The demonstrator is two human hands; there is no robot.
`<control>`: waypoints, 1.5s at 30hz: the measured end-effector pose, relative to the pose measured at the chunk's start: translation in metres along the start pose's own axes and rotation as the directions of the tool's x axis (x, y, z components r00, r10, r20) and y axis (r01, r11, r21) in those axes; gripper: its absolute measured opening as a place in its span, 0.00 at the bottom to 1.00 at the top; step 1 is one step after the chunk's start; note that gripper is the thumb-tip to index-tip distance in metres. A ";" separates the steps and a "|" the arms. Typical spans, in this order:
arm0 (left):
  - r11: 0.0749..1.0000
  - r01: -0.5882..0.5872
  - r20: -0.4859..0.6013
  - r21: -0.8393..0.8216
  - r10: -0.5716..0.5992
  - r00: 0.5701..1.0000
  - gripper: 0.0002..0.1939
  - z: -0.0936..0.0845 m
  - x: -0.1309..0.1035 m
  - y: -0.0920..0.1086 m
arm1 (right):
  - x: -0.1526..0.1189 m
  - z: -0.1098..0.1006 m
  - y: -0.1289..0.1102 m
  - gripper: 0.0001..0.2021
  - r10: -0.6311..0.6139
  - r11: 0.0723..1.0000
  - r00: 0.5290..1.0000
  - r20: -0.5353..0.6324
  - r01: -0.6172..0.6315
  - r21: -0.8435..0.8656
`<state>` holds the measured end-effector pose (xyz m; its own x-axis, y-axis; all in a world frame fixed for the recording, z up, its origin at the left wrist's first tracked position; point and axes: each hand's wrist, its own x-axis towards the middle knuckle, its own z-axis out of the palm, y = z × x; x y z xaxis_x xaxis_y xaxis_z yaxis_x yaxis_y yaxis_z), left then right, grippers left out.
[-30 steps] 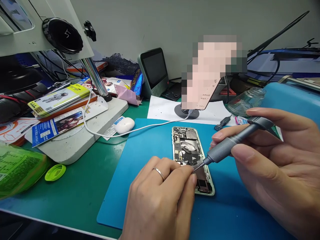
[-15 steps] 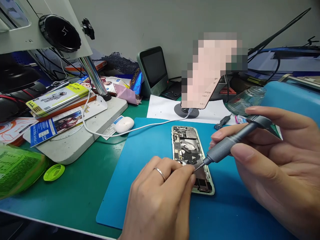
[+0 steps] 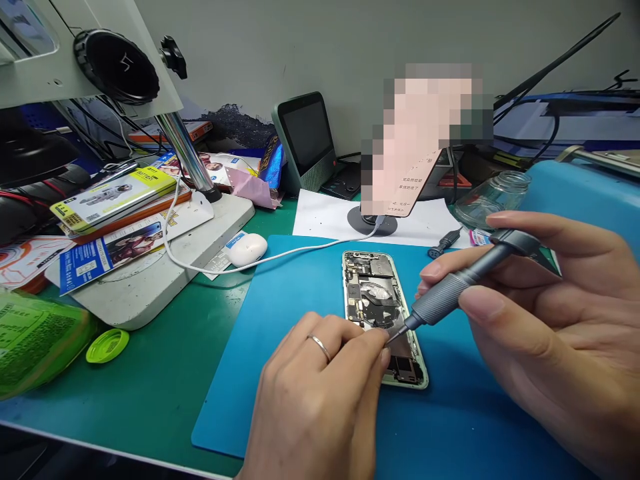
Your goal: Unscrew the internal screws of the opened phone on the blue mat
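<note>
The desk [image 3: 160,400] has a green top; a blue mat [image 3: 235,380] covers its front centre. The opened phone [image 3: 377,283] lies on the mat. The right hand [image 3: 555,327] pinches the grey screwdriver [image 3: 440,297] in its grip. The left hand [image 3: 315,393] has its grip pressed together at the screwdriver tip (anything pinched is hidden). A white stand base [image 3: 143,297] occupies the left; a paper sheet [image 3: 320,215] lies behind the mat, before a grey wall [image 3: 240,53].
</note>
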<state>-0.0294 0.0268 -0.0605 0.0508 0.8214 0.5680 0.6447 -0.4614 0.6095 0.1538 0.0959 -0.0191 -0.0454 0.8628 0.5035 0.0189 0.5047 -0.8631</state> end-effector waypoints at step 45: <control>1.000 0.026 0.001 -0.006 -0.026 1.000 0.10 -0.001 -0.001 0.002 | 0.002 0.001 -0.003 0.21 -0.026 0.999 0.999 0.022 0.026 0.028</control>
<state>-0.0287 0.0251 -0.0595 0.0345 0.8336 0.5514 0.6412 -0.4416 0.6275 0.1524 0.0959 -0.0152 -0.0683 0.8483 0.5250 -0.0107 0.5256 -0.8507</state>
